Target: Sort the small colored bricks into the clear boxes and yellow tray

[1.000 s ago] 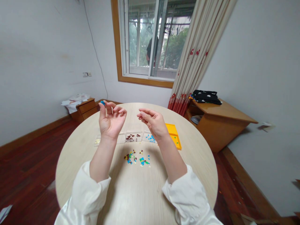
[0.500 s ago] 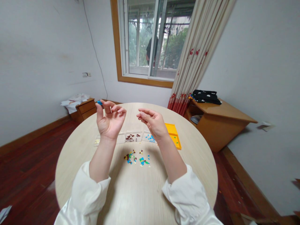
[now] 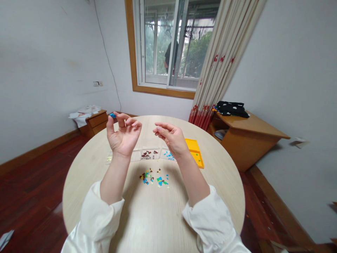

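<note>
Between thumb and index fingertip, my left hand (image 3: pixel 123 135) pinches a small blue toy brick (image 3: pixel 112 115), raised above the far left of the table; its other fingers are loosely curled. My right hand (image 3: pixel 172 137) is raised on the other side with fingertips and thumb pressed together. Whatever it may hold there is too small or hidden to make out. Below and between my arms lie two loose clusters of small bricks, one mixed brown, yellow and blue (image 3: pixel 146 176), the other mostly blue and green (image 3: pixel 161 181).
Clear plastic trays stand across the round table (image 3: pixel 152 221), one with brown bricks (image 3: pixel 149 153), one with blue bricks (image 3: pixel 168 154). Right of them sits an opened yellow box (image 3: pixel 200 161) with green bits. A wooden desk (image 3: pixel 247 133) bearing dark cloth stands beyond, at right.
The blue brick has tilted slightly in my left fingertips. Both hands otherwise stay almost where they were, and the view has shifted a little.
</note>
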The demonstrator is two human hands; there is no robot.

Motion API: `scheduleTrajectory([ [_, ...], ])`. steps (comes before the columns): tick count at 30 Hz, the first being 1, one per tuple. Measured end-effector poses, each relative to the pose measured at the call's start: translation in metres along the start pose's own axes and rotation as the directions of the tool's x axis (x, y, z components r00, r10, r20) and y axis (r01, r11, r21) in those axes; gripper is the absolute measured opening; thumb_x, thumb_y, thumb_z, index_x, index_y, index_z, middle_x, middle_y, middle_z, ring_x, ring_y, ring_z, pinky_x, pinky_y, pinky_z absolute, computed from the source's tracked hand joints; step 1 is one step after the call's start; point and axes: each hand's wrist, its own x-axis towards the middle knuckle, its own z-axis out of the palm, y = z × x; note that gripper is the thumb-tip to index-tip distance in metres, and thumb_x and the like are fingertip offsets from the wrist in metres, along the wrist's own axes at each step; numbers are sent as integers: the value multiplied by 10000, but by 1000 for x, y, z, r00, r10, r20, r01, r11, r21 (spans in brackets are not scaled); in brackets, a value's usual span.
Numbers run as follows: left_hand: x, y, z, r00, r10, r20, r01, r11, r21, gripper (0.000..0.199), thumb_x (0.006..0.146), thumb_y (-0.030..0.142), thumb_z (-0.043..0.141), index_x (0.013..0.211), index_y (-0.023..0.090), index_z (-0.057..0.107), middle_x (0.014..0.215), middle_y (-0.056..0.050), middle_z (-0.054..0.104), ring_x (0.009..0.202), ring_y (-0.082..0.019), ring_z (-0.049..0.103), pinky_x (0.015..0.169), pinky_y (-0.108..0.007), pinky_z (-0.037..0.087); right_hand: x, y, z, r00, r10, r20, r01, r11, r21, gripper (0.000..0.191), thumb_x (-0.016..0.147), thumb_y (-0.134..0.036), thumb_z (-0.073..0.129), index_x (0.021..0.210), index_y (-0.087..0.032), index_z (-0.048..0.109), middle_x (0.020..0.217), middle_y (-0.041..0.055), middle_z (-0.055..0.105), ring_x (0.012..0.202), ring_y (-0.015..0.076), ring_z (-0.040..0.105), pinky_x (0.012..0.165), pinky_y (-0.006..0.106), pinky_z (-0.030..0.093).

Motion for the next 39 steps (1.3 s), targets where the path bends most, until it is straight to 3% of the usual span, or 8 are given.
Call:
scheduleTrajectory([
  [8,0,0,1,999,5,-33,-2,997,78,308,763,587,558,724,320,707,826,-18,690,651,-133,431,622,-290,381,0,0,0,1000,-2,2,2,1000,-16,312,584,-403,766,814,-208,689,722,20,705,665,126,604,705,285,447],
  [26,1,0,-1,1000,12,5,-13,998,67,281,803,553,534,731,339,701,820,3,692,633,-124,429,628,-296,368,0,0,1,1000,3,31,-2,1000,-24,303,585,-406,769,804,-209,696,708,18,703,654,124,599,693,278,445],
  [32,1,0,1,999,16,-52,-13,997,70,278,765,558,581,735,310,703,811,-16,685,633,-131,425,613,-294,358,-1,0,1,999,1,44,-1,1000,0,282,593,-383,770,801,-207,696,696,15,699,650,121,595,699,281,441],
  [39,0,1,0,1000,-5,13,4,999,44,270,800,542,552,729,325,696,817,0,684,629,-123,432,624,-299,364,-1,-1,2,999,12,42,-12,1000,1,271,588,-372,772,787,-204,698,692,15,699,647,120,591,703,281,440],
])
